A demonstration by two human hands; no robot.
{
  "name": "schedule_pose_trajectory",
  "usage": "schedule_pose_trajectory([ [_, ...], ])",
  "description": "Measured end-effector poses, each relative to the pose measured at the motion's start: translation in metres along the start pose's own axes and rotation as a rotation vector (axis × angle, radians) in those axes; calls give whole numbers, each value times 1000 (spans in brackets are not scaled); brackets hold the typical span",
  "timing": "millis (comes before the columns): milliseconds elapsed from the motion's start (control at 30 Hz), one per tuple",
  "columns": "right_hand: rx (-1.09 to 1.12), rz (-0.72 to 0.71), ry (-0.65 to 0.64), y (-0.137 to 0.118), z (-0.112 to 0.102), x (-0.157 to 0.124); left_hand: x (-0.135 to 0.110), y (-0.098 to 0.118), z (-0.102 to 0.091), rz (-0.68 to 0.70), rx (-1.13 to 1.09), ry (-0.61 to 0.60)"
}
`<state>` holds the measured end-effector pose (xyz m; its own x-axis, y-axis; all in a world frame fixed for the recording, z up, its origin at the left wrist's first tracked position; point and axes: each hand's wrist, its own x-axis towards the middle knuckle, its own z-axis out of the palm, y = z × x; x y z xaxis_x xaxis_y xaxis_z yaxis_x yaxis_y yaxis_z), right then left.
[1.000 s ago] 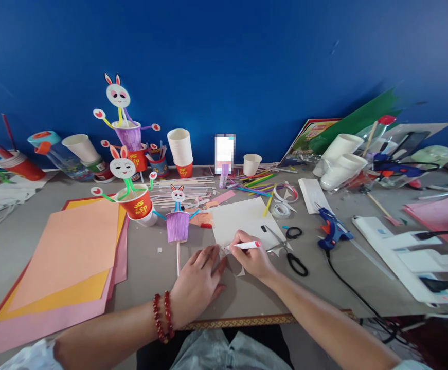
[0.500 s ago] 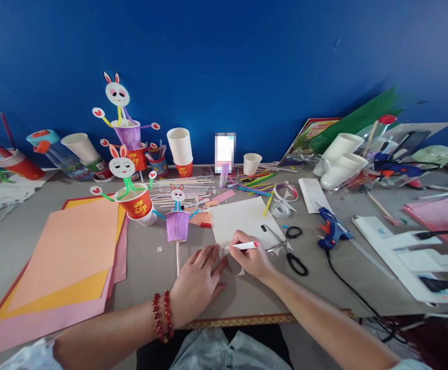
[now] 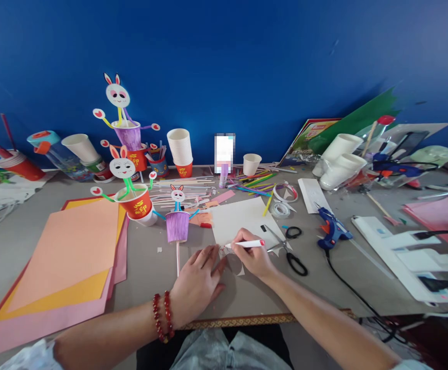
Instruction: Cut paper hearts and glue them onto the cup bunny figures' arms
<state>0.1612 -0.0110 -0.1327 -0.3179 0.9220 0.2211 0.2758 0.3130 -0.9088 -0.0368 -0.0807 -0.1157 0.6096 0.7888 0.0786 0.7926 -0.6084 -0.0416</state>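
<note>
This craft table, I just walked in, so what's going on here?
The person's right hand holds a marker, its tip down at a small paper piece near the edge of a white sheet. The left hand lies palm down, fingertips beside that piece. Open scissors lie to the right of the right hand, with a glue gun farther right. A purple rabbit cup is just beyond the left hand.
</note>
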Motion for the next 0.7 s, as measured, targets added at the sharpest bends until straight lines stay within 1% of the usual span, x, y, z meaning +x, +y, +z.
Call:
schedule_pose_trajectory([
  [67, 6, 8, 0, 1, 0, 0, 0, 0, -1, 2, 0, 4],
  [300, -61, -1, -95, 1, 0, 0, 1, 0, 0, 4, -7, 3],
  [533, -140, -13, -115, -3, -1, 1, 0, 0, 1, 6, -2, 16],
  [700, -154, -21, -122, -5, -1, 2, 0, 0, 1, 11, 7, 26],
])
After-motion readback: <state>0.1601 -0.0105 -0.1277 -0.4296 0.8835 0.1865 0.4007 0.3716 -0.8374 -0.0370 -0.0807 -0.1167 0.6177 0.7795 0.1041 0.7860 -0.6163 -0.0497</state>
